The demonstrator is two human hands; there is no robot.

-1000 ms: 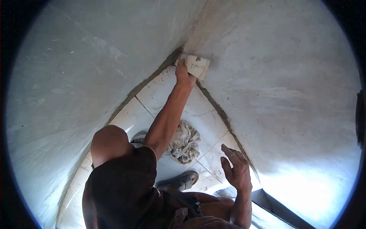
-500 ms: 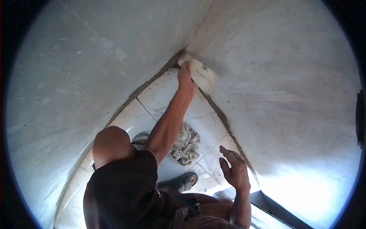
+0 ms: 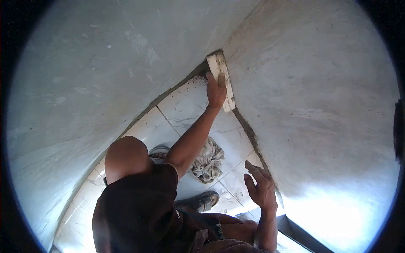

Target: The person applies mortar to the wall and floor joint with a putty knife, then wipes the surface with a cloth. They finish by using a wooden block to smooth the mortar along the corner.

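My left hand (image 3: 217, 93) reaches far forward into the corner, its fingers closed on a pale, mortar-smeared float (image 3: 213, 63). The float's long side lies along the foot of the right wall, and its far end touches the corner. A strip of grey mortar (image 3: 247, 128) follows the wall's base below it. Nearer to me my right hand (image 3: 262, 189) hangs by the right wall, fingers stretched and apart, holding nothing. A crumpled, dirty cloth (image 3: 209, 162) lies on the floor between my arms.
Two plastered walls, left (image 3: 105, 80) and right (image 3: 312, 84), close in to the corner. Crumbs (image 3: 198, 81) are scattered on the pale tiled floor (image 3: 181, 103). My sandalled foot (image 3: 202, 201) and bent knee (image 3: 126, 156) take up the near floor.
The float has turned from a slanting position to lie lengthwise along the right wall, with its end in the corner. My left hand turned with it. My right hand stays almost still.
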